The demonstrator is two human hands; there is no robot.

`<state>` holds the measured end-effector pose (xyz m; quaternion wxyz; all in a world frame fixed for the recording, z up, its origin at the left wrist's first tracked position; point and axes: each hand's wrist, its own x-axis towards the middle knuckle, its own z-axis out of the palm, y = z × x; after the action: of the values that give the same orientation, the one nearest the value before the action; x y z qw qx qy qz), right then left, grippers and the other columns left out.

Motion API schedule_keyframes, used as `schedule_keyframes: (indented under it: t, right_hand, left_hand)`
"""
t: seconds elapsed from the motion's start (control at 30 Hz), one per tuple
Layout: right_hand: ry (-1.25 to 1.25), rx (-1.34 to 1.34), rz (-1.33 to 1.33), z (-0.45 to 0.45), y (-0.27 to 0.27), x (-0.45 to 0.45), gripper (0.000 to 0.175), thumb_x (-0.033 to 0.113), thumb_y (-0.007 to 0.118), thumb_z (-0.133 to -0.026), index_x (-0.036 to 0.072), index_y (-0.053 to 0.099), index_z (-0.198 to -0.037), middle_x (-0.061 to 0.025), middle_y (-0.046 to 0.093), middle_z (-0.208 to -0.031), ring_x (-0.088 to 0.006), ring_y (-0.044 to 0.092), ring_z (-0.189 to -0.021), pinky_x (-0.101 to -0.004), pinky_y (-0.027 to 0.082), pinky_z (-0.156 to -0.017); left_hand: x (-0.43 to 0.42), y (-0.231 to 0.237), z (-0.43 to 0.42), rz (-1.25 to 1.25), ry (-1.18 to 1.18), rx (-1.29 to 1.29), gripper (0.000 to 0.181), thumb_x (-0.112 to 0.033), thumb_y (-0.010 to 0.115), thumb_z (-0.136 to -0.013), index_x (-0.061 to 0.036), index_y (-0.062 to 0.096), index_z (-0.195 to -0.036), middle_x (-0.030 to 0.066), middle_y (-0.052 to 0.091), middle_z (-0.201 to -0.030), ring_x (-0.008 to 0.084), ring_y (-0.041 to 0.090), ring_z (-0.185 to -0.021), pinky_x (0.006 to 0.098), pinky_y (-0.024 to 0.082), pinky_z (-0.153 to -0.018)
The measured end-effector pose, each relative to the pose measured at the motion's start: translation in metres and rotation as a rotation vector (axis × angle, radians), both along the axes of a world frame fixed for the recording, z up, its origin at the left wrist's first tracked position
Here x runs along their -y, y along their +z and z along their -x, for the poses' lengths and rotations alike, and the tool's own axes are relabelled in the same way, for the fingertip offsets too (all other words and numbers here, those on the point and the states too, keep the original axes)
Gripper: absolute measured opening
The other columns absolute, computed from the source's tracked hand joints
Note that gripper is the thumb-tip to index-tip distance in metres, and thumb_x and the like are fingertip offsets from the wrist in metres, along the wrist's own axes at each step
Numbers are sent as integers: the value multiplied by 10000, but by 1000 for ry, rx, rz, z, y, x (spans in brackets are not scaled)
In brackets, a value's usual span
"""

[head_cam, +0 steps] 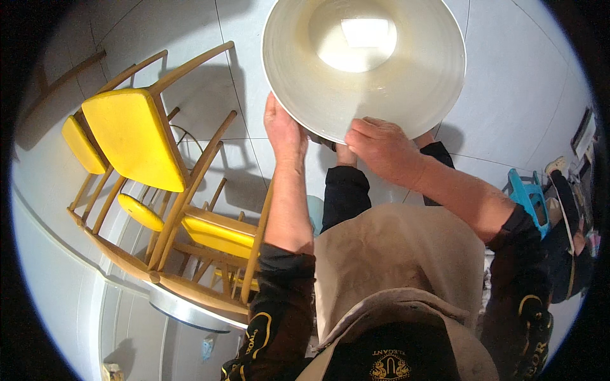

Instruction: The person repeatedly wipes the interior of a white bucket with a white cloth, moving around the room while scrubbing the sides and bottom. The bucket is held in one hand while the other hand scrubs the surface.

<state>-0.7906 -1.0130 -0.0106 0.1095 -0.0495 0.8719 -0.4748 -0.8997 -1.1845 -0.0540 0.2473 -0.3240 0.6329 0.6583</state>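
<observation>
A large, wide metal basin (410, 90) with a pale, shiny inside and flared wall is held out in front of me at the top of the view. My left hand (285, 125) holds it from outside at the lower left of its rim, with some fingers hidden behind the wall. At the near rim, my right hand (381, 148) grips the edge, its fingers over the lip. The inside shows a bright reflection on the round bottom, and no loose item is visible in it. A beige apron (400, 252) covers my front below the hands.
Wooden chairs with yellow seats (133, 138) are stacked at the left, by a round metal-edged surface (186, 312). Grey floor tiles (505, 85) lie around. At the right are a blue plastic stool (529, 197) and another person in dark clothes (567, 271).
</observation>
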Motion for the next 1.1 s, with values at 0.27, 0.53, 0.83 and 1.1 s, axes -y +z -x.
schedule_keyframes:
  t: [0.27,0.53,0.83,1.1]
  right_hand:
    - [-87,61,106,59,-5,9,274,17,679,-854,37,606,-1118,-122,570,-1020,-340,641,-881,-420,554,-780]
    - [-405,9,204,81,-13,48,326,-21,696,-824,42,584,-1123,-133,568,-997,-400,621,-851,-449,542,-742]
    - [118,58,34,26,2,-27,191,25,693,-812,42,582,-966,-100,575,-931,-313,672,-908,-446,558,-772]
    - [-429,28,342,74,-2,16,279,6,719,-821,29,600,-1071,-154,587,-1016,-383,655,-892,-482,539,-768]
  left_hand:
    - [-17,-6,105,188,-460,-105,351,-292,558,-1054,6,691,-1182,98,717,-1037,136,652,-902,294,525,-766]
    - [-11,5,38,-60,-173,62,446,-336,549,-1054,23,609,-1312,127,674,-1194,193,645,-1073,332,547,-898]
    - [-22,-8,83,-2,-405,-50,411,-281,577,-1050,38,626,-1304,142,701,-1164,189,680,-1016,310,565,-861]
    - [-40,7,95,117,-531,-80,495,-452,613,-1021,-19,675,-1252,37,700,-980,115,612,-833,259,488,-689]
